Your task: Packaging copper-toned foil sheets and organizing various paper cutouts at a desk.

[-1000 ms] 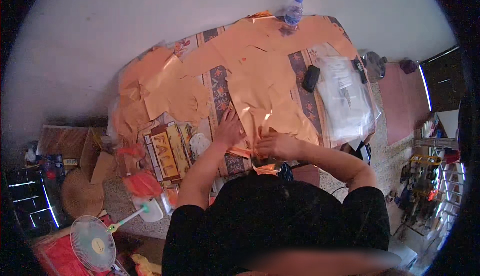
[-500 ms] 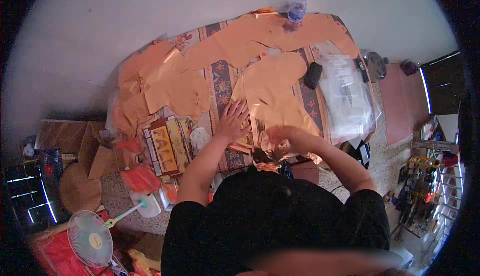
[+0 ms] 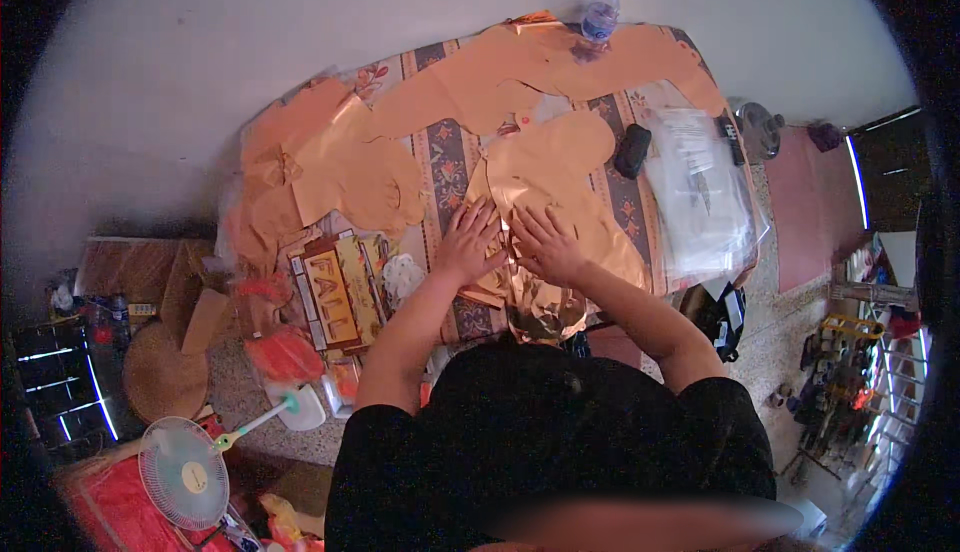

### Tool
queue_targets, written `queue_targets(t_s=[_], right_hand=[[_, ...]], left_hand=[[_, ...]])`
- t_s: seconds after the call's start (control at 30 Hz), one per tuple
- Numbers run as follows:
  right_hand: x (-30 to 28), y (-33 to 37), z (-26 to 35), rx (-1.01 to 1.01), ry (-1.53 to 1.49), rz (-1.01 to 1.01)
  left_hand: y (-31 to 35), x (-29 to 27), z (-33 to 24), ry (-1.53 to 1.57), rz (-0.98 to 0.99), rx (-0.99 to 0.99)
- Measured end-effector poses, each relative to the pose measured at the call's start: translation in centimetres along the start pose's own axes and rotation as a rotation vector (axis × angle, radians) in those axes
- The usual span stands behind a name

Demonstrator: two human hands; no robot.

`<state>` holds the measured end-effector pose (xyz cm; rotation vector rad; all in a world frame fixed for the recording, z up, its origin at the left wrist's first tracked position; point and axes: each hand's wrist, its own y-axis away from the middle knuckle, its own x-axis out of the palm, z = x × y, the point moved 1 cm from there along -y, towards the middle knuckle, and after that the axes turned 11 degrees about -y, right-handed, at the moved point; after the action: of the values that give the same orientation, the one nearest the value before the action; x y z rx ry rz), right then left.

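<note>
Two in play, the left hand (image 3: 468,242) and the right hand (image 3: 545,245), both laid palm down with fingers spread, side by side, only a narrow gap between them; and under them was one copper-coloured sheet (image 3: 560,167), glossy, at the near middle of the tabletop (image 3: 441,167), its near end crumpled up by the black shirt (image 3: 550,427); more copper-coloured foil (image 3: 450,92) ran along the far side and over the left; one bottle (image 3: 600,20) stood at the far edge, one black case (image 3: 632,150) sat right of the sheet, one pile of clear plastic bags (image 3: 700,202) beside that, one white bunched thing (image 3: 403,275) near the left forearm; the tabletop wore a floral, dark-striped cover, against a pale wall (image 3: 250,42); one fan (image 3: 185,474) and one round woven disc (image 3: 166,372) showed low on the left, a pinkish mat (image 3: 800,202) and crowded shelving (image 3: 850,352) on the right; the palms hid part of the sheet; the foil pieces overlapped too much for a sure count; dark fisheye corners cut the room off, and the shelf contents were too small to make out.
</note>
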<state>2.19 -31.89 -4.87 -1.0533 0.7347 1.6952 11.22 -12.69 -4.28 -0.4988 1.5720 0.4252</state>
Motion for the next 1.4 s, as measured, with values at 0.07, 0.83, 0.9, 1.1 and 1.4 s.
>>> queue_targets(t_s=[0.07,0.83,0.9,1.1,1.4], right_hand=[[0.2,0.1,0.0,-0.006,0.085,0.005],[-0.9,-0.2,0.8,0.021,0.027,-0.053],[-0.7,-0.1,0.6,0.016,0.062,-0.066],[-0.8,-0.1,0.4,0.055,0.038,0.012],[-0.1,-0.3,0.4,0.066,0.071,0.014]], left_hand=[[0.0,0.0,0.0,-0.013,-0.001,0.005],[10.0,-2.6,-0.3,0.264,0.134,0.182],[12.3,-3.7,-1.0,0.229,0.162,0.193],[13.5,-7.8,-3.4,0.068,0.499,0.19],[6.4,-2.8,-3.4,0.376,-0.114,0.101]])
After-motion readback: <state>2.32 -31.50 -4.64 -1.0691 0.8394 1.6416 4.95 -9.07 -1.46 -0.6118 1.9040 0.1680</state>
